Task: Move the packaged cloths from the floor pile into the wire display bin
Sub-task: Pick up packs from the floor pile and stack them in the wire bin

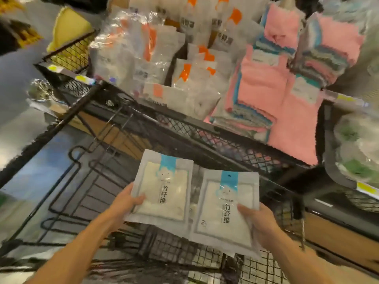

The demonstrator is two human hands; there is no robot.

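Note:
I hold two flat white cloth packs with blue top labels, one in each hand, side by side below the black wire display bin [184,128]. My left hand [125,203] grips the left pack [164,189] by its lower left edge, thumb on the front. My right hand [258,224] grips the right pack [225,210] at its lower right side. Both packs face me upright, in front of the bin's front wall. The floor pile is out of view.
The bin holds several white packs with orange labels [184,74] at the left and stacked pink cloths [272,95] at the right. A yellow cloth [67,29] sits in a neighbouring wire bin. Bagged goods [356,152] fill the right-hand bin. Black wire racks [88,181] lie below.

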